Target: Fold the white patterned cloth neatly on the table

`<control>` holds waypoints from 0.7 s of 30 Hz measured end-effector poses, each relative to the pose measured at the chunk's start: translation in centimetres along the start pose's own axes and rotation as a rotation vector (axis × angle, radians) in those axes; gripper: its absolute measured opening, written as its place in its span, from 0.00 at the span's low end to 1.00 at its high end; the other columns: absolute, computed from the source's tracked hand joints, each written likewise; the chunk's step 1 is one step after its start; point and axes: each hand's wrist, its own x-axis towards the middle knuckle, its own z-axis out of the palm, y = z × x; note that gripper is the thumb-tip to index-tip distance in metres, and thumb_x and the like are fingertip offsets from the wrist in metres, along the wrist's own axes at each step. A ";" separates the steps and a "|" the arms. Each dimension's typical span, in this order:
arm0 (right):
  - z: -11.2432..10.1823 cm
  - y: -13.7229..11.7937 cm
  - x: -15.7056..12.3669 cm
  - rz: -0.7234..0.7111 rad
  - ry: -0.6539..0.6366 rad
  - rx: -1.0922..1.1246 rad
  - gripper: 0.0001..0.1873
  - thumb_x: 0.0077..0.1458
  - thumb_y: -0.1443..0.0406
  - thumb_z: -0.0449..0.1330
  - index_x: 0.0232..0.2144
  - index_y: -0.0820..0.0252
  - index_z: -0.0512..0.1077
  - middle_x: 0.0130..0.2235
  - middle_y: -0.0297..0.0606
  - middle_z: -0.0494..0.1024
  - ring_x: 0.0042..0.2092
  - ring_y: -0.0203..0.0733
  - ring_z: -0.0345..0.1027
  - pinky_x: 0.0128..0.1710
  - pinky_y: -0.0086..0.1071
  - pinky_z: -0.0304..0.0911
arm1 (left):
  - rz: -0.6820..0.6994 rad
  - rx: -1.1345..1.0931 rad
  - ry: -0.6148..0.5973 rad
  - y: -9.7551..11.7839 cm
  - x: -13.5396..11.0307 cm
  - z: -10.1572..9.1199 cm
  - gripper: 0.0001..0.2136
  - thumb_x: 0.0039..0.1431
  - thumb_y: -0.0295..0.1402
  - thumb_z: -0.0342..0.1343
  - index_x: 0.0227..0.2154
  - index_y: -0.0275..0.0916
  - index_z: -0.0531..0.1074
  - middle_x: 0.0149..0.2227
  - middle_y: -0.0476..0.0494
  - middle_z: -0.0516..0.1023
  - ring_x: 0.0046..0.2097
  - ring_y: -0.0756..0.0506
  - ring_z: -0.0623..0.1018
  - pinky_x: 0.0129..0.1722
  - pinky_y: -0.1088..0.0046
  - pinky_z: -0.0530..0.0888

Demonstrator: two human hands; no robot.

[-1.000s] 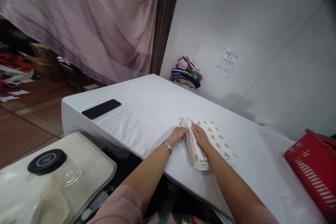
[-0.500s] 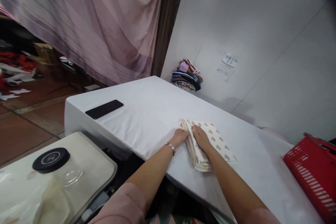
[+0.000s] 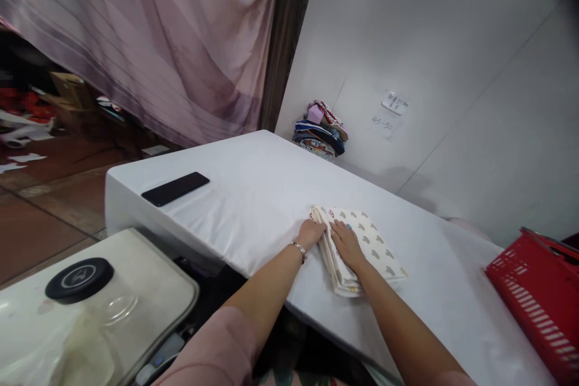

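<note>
A folded cream cloth (image 3: pixel 374 244) with a grey heart-like print lies in several layers on the white-covered table (image 3: pixel 253 193). My left hand (image 3: pixel 311 233), with a bracelet at the wrist, grips the cloth's left folded edge; its fingertips are partly hidden in the layers. Flat on top of the cloth rests my right hand (image 3: pixel 347 245), its fingers stretched toward the far side. Small red and blue marks show on the cloth near the right fingertips.
A black phone (image 3: pixel 175 189) lies at the table's left end. Folded clothes (image 3: pixel 320 131) are stacked by the wall. A red basket (image 3: pixel 529 295) stands at right. At lower left, a black-lidded clear jar (image 3: pixel 79 280) is on a cream surface (image 3: pixel 149 271). A pink curtain (image 3: pixel 190 42) hangs behind.
My right hand has slid slightly toward me over the cloth, uncovering a small blue mark. The left hand stays at the folded edge. The view has shifted a little.
</note>
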 end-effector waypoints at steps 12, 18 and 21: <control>0.0 0.1 -0.5 0.016 0.029 -0.084 0.24 0.62 0.57 0.41 0.58 0.51 0.59 0.63 0.36 0.56 0.64 0.44 0.43 0.60 0.48 0.38 | 0.023 0.139 0.015 0.4 0.3 -0.9 0.10 0.48 0.36 0.53 0.27 0.35 0.75 0.31 0.40 0.79 0.36 0.45 0.77 0.29 0.77 0.67; 0.5 0.0 -0.5 0.003 0.034 -0.081 0.24 0.63 0.57 0.40 0.58 0.51 0.59 0.63 0.35 0.54 0.64 0.44 0.41 0.60 0.48 0.36 | -0.010 0.199 0.057 1.2 1.6 -1.6 0.10 0.49 0.37 0.52 0.26 0.36 0.74 0.32 0.38 0.79 0.38 0.44 0.77 0.32 0.76 0.67; 0.1 0.5 -0.2 -0.025 0.015 -0.003 0.24 0.61 0.56 0.43 0.57 0.52 0.61 0.62 0.37 0.56 0.64 0.45 0.44 0.60 0.49 0.38 | -0.015 0.201 0.058 1.2 1.8 -1.6 0.10 0.50 0.37 0.51 0.27 0.35 0.73 0.33 0.38 0.78 0.37 0.44 0.77 0.31 0.75 0.68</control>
